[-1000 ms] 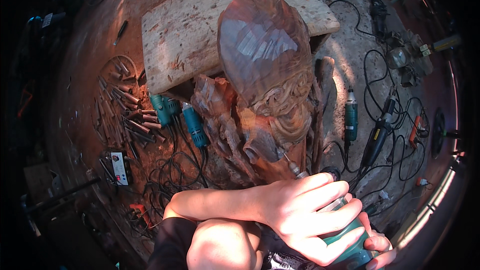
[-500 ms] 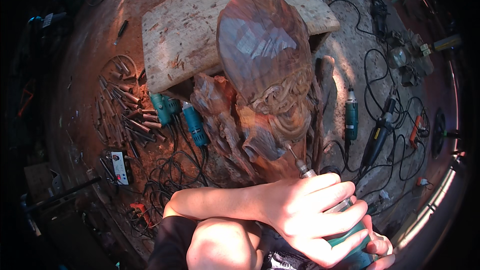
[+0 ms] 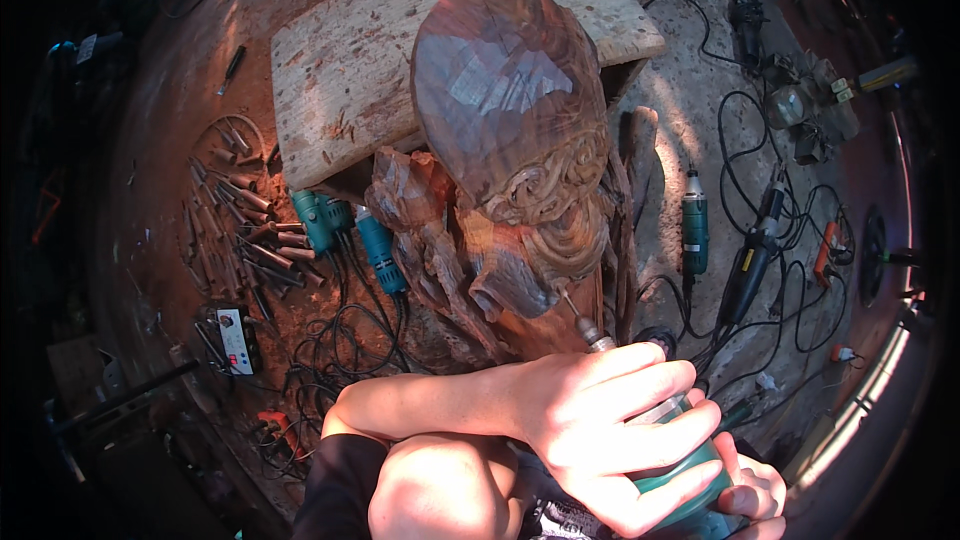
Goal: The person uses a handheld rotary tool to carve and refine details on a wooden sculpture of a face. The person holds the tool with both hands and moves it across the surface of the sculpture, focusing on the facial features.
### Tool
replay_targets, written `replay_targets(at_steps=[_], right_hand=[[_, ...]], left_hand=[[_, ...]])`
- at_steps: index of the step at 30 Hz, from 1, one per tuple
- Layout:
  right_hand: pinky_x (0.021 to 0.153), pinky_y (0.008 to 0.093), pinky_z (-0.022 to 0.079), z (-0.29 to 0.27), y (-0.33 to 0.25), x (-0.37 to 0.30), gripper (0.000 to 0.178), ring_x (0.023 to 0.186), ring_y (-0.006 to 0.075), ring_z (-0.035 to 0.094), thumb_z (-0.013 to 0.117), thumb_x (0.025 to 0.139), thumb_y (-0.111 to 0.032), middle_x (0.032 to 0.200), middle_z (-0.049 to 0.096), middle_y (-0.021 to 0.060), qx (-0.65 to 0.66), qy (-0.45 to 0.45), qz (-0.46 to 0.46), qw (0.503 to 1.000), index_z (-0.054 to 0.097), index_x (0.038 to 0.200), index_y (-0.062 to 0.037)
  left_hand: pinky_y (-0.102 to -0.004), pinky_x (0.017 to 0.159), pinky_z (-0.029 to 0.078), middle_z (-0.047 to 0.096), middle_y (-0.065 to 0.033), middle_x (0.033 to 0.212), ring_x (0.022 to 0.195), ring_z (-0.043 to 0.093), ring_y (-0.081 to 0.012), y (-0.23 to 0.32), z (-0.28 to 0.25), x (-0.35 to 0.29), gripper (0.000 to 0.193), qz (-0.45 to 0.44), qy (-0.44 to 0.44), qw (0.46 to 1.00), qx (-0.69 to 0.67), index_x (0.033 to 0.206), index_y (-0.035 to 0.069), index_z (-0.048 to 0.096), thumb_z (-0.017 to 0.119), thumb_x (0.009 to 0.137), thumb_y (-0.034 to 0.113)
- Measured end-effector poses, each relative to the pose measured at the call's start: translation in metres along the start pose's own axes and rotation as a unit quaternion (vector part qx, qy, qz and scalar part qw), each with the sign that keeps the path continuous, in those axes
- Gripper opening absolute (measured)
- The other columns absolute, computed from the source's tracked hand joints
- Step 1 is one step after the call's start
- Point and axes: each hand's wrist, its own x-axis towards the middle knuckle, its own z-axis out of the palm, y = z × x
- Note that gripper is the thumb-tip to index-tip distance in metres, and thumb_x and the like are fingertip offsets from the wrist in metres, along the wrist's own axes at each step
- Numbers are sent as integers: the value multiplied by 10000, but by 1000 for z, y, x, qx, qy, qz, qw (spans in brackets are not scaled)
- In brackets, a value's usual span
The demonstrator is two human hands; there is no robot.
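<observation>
Grinder [image 3: 690, 490], one, teal body, in both hands: left hand [image 3: 600, 430] laid over the top, its fingers apart from one another and curled across the body; right hand [image 3: 757, 490], partly hidden, fingers bent around the far side. Both, as I see it from the room, hold the tool and nothing else. Bit [image 3: 572, 306], slim, metal, ahead of the left fingers, its tip at the carving's lower edge; whether it touches, I cannot tell. Carving [image 3: 530, 175], one, dark reddish wood, directly ahead of the fingers: a broad faceted dome farthest off, a band of carved curls nearer, a jutting lip [image 3: 505, 285] nearest the bit. Bench [image 3: 330, 90], pale, beyond the carving. Chisels [image 3: 255, 202], a heap, well to the left of the fingers, ahead; blue tool [image 3: 380, 255], between chisels and carving. Spare grinder [image 3: 694, 230], ahead of the right fingers; black tool [image 3: 752, 265], right of that. Step in hand, by my judgement: detail grinding beside the lip, the curls already shaped, the dome left in plain facets. The next move seems to call for a firm two-handed grip, light pressure and small wrist turns, lest the bit skip onto the curls.
</observation>
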Motion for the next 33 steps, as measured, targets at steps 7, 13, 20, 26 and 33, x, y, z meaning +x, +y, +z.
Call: replay_targets(at_steps=[7, 13, 20, 26, 33], right_hand=[[1058, 454, 565, 4, 1, -2, 341, 1167, 175, 641, 590, 1034, -74, 1315, 542, 97, -1, 2, -1, 1000, 399, 1317, -72], [1043, 450, 576, 6, 2, -4, 318, 1136, 172, 663, 602, 1026, -76, 1281, 565, 102, -9, 13, -7, 1000, 419, 1286, -61], [1026, 445, 588, 8, 0, -1, 292, 1099, 169, 688, 616, 1017, -78, 1240, 592, 108, -18, 18, -13, 1000, 443, 1250, -47], [1011, 441, 598, 10, -3, -1, 271, 1067, 166, 709, 628, 1009, -80, 1206, 616, 113, -34, 17, -21, 999, 462, 1219, -35], [1050, 585, 543, 8, -16, 35, 376, 1060, 279, 734, 765, 905, -171, 1195, 664, 183, 31, -88, -111, 989, 534, 1184, -68]], left_hand=[[-438, 1083, 562, 677, -135, 1383, 1292, 637, -303, 44, -52, 4, 432, -242, -300, 922, -34, 1358, 15, 638, 586, 956, 165], [-446, 1104, 544, 669, -134, 1393, 1299, 619, -311, 43, -54, 14, 431, -211, -301, 930, -12, 1362, 23, 638, 565, 959, 156], [-432, 999, 576, 705, -121, 1317, 1210, 650, -315, 52, -51, 11, 409, -147, -227, 959, 78, 1278, 75, 715, 630, 879, 108], [-414, 808, 603, 718, -163, 1215, 1030, 696, -336, 4, -34, 10, 408, 92, -85, 987, 104, 1216, 83, 730, 743, 813, 144], [-395, 602, 578, 720, -159, 1112, 812, 688, -328, -26, 13, 9, 372, 201, 112, 967, 106, 1147, 109, 743, 790, 781, 151]])
